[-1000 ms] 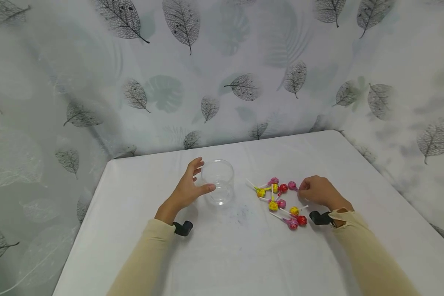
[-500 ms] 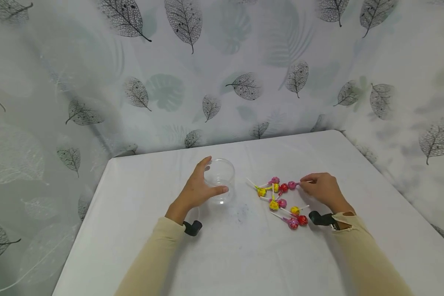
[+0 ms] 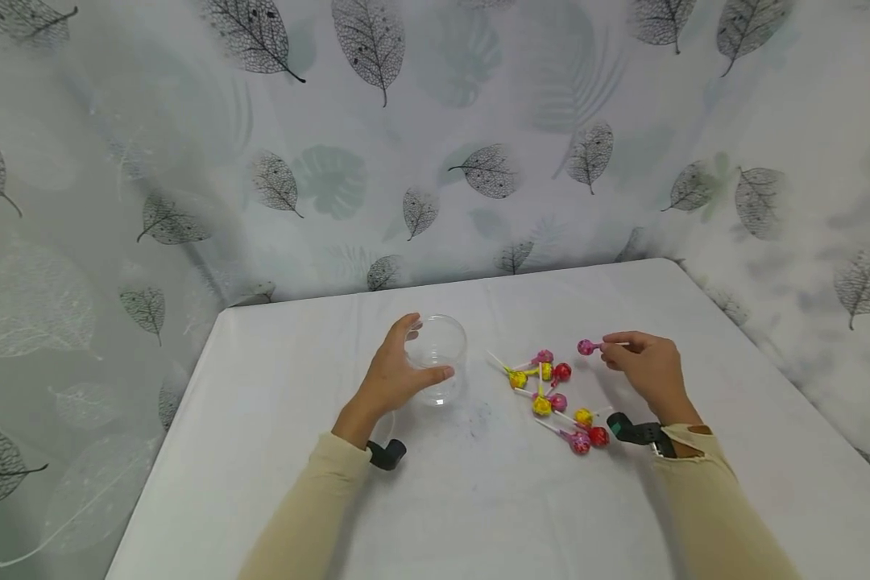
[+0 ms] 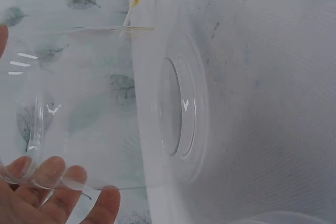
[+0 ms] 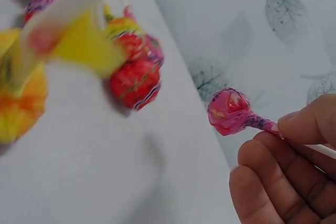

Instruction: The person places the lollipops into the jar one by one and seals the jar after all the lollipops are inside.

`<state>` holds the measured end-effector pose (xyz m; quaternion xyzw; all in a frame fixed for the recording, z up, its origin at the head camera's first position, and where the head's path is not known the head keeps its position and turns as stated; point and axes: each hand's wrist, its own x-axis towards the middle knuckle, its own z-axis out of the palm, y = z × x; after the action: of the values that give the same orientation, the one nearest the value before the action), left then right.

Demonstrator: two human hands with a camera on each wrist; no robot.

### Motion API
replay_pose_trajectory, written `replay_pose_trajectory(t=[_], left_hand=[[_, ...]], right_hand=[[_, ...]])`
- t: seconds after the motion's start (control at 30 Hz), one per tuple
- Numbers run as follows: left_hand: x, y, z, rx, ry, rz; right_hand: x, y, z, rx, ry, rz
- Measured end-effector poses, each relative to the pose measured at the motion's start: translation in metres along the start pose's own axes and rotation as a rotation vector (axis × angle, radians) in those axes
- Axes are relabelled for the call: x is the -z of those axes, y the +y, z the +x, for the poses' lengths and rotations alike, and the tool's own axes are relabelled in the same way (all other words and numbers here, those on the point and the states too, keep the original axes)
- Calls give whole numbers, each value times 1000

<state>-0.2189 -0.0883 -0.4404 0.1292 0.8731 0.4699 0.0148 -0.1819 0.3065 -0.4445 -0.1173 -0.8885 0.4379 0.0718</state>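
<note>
In the head view my left hand [image 3: 393, 372] holds a clear plastic jar [image 3: 445, 379], its thumb on the near side and its fingers behind. The left wrist view shows those fingers [image 4: 60, 184] curved against the see-through wall of the jar [image 4: 100, 103]. My right hand [image 3: 647, 369] pinches the stick of a pink-wrapped lollipop [image 3: 587, 347] between thumb and fingers. Close up, this lollipop [image 5: 229, 112] points its round head away from the hand, off the table. Several red, yellow and pink lollipops [image 3: 558, 401] lie loosely heaped between both hands.
A white-covered table [image 3: 478, 499] bears everything. Behind it hangs a leaf-printed curtain [image 3: 420, 161], which also runs along both sides. Part of a clear round rim [image 3: 386, 425] shows beside the left wrist. Black wrist cameras [image 3: 387, 455] sit low by the table.
My right hand has taken a pink lollipop by its stick and lifted it away from the heap. My left hand has moved right and closed round the jar.
</note>
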Motion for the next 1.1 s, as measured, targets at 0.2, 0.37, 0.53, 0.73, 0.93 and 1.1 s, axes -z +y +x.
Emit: replay_pose_trajectory(t=[0.2, 0.37, 0.53, 0.73, 0.93, 1.1], left_hand=[[0, 0, -1, 5, 2, -3], [1, 1, -2, 21, -8, 1], [3, 3, -2, 19, -8, -6], [1, 3, -2, 27, -10, -26], [-1, 0, -2, 15, -4, -54], [0, -1, -3, 23, -3, -62]], right_hand=[[0, -15, -2, 27, 42, 75], [-2, -28, -4, 50, 66, 136], [-4, -38, -3, 83, 86, 162], [-7, -45, -3, 111, 119, 199], [-13, -56, -5, 123, 134, 245], [-20, -68, -5, 129, 138, 266]])
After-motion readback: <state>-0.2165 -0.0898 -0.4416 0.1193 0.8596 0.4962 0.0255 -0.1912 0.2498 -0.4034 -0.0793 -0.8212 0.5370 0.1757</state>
